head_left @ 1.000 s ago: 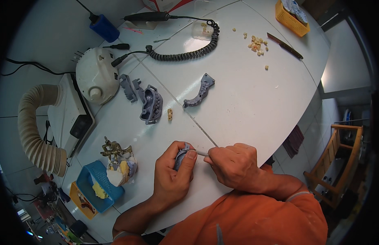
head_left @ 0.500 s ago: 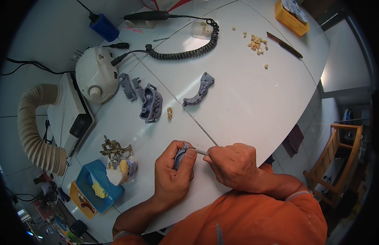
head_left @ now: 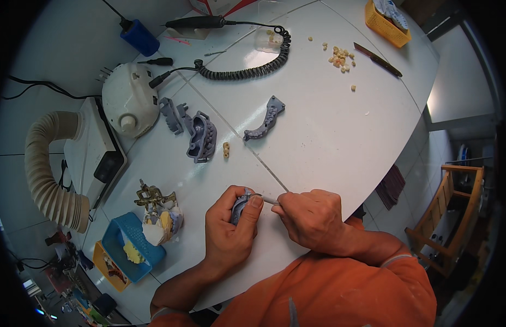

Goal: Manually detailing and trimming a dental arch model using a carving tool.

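My left hand (head_left: 227, 231) is closed around a grey dental model (head_left: 239, 209), its thumb pressed along the near side. In my right hand (head_left: 314, 220), a slim pale-handled tool (head_left: 270, 200) points left, and its thin tip meets the model's upper edge beside my left thumb. Most of the handle is hidden by my right fingers. Farther off lie a curved grey model piece (head_left: 266, 121), a hollow grey dental model (head_left: 202, 139) and another grey toothed model (head_left: 171, 115). A small tooth-coloured bridge (head_left: 226, 150) rests beside the hollow one.
Left of my hands stands a brass articulator (head_left: 154, 197) with a plaster model (head_left: 163, 226), near a blue basket (head_left: 125, 229). A white control box (head_left: 130, 101), coiled black cord (head_left: 245, 73) and handpiece (head_left: 196, 22) lie beyond. At far right are loose tooth-coloured pieces (head_left: 339, 58) and a knife (head_left: 377, 59).
The tool's tip has shifted slightly along the model's upper edge. Both hands keep their grip and stay in nearly the same place.
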`<state>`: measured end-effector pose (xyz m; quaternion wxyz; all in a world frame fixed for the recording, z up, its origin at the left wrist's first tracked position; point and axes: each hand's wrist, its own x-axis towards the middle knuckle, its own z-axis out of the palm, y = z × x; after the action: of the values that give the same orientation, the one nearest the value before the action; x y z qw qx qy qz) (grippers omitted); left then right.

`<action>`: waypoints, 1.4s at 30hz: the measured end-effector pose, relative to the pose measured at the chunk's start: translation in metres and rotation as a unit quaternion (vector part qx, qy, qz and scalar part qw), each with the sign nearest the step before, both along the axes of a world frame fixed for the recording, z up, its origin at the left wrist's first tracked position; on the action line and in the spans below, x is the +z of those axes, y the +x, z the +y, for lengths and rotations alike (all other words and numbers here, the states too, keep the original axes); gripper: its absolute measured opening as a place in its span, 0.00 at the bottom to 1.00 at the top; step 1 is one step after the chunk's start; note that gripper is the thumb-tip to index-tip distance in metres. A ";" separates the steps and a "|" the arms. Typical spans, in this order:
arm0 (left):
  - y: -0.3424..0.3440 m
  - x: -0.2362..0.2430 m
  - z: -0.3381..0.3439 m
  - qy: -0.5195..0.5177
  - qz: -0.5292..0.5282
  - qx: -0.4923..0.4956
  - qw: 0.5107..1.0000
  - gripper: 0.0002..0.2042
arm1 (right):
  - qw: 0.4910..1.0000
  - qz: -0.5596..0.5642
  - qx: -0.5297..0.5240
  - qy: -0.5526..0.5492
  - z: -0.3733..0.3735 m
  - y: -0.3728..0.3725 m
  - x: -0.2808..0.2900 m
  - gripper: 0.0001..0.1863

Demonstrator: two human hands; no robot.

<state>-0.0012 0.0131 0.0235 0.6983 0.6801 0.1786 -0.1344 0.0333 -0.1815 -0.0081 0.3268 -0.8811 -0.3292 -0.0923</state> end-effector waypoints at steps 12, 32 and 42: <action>-0.002 -0.002 -0.002 0.071 -0.066 -0.030 0.995 0.10 | 1.000 0.006 -0.012 -0.007 0.000 0.000 0.005 0.19; 0.001 0.000 0.005 -0.039 -0.022 -0.028 0.999 0.10 | 0.999 0.037 0.010 0.006 -0.002 0.001 0.002 0.17; 0.001 -0.003 0.003 -0.032 -0.010 -0.017 0.999 0.11 | 0.999 0.034 0.009 -0.002 0.000 0.002 0.004 0.17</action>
<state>-0.0002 0.0156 0.0201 0.7192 0.6614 0.1556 -0.1452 0.0350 -0.1818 -0.0039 0.3364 -0.8817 -0.3257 -0.0586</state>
